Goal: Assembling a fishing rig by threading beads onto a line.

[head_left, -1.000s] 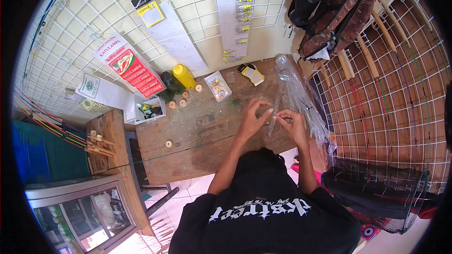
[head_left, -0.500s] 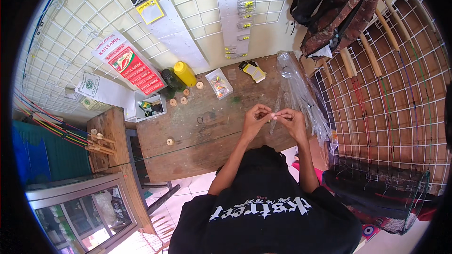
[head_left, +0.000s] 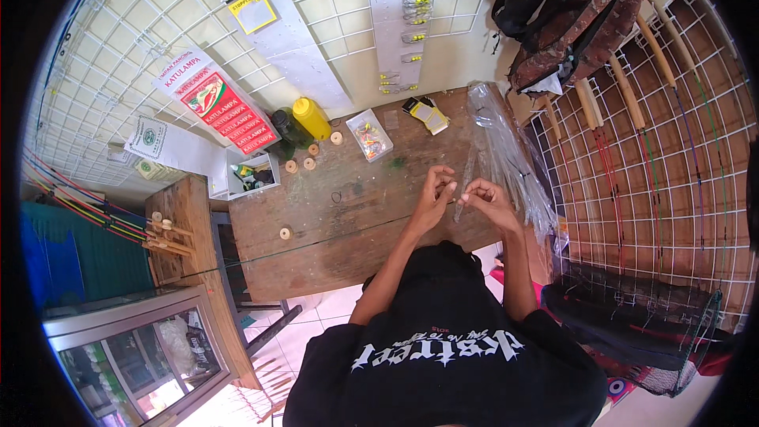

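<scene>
My left hand (head_left: 435,199) is above the right half of the wooden table (head_left: 364,221), its thumb and fingers apart with nothing visible between them. Close beside it, my right hand (head_left: 490,204) has thumb and fingertips pinched together, pointing toward the left hand. Whatever the pinch holds is too small to make out. Just behind and right of both hands lie long clear plastic sleeves (head_left: 506,146). A white tray (head_left: 371,153) of small colourful pieces stands farther back, near a yellow and black packet (head_left: 428,116).
A yellow bottle (head_left: 311,119), a dark bottle (head_left: 289,131) and several wooden spools (head_left: 285,233) stand on the table's left side. An open white box (head_left: 253,178) sits at the left edge. Fishing rods (head_left: 624,95) hang on the right grid, below a camouflage bag (head_left: 581,32).
My hands were touching at the fingertips and have come slightly apart. The left fingers have spread from their pinch. The view has shifted a little.
</scene>
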`<state>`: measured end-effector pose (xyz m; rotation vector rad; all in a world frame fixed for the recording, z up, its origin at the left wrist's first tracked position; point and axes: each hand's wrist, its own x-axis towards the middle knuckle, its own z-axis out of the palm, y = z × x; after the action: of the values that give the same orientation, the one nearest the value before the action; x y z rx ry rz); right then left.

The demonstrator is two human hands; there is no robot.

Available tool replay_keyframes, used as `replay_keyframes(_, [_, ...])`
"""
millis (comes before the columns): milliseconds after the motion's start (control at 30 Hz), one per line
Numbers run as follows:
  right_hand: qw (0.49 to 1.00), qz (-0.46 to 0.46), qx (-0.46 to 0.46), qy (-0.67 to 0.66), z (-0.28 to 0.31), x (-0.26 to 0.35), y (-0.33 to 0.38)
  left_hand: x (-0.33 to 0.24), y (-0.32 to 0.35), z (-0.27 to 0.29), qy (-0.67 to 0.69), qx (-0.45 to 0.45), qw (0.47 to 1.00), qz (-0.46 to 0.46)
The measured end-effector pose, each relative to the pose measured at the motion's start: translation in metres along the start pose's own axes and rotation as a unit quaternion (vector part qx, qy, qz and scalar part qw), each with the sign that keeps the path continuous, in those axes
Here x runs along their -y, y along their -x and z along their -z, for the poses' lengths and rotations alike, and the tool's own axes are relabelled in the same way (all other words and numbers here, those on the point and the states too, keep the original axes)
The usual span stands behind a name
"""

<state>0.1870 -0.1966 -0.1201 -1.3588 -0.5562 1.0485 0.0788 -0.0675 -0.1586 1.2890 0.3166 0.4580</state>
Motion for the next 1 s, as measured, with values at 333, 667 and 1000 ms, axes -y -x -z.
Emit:
replay_keyframes(333, [0.978, 0.001, 0.02, -0.207, 0.009, -0.031, 0.007, 0.006, 0.0, 0.016, 0.059, -0.134, 0.987, 0.067])
replay_keyframes(667, [0.922, -0.089, -0.115, -0.359, 0.011, -0.078, 0.005, 0.007, -0.001, 0.037, 0.478, -0.207, 0.848, 0.097])
replay_keyframes(1000, [0.908, -0.22, -0.188, -0.304, 0.016, -0.123, -0.013, -0.018, 0.005, 0.032, 0.435, -0.126, 0.887, 0.093])
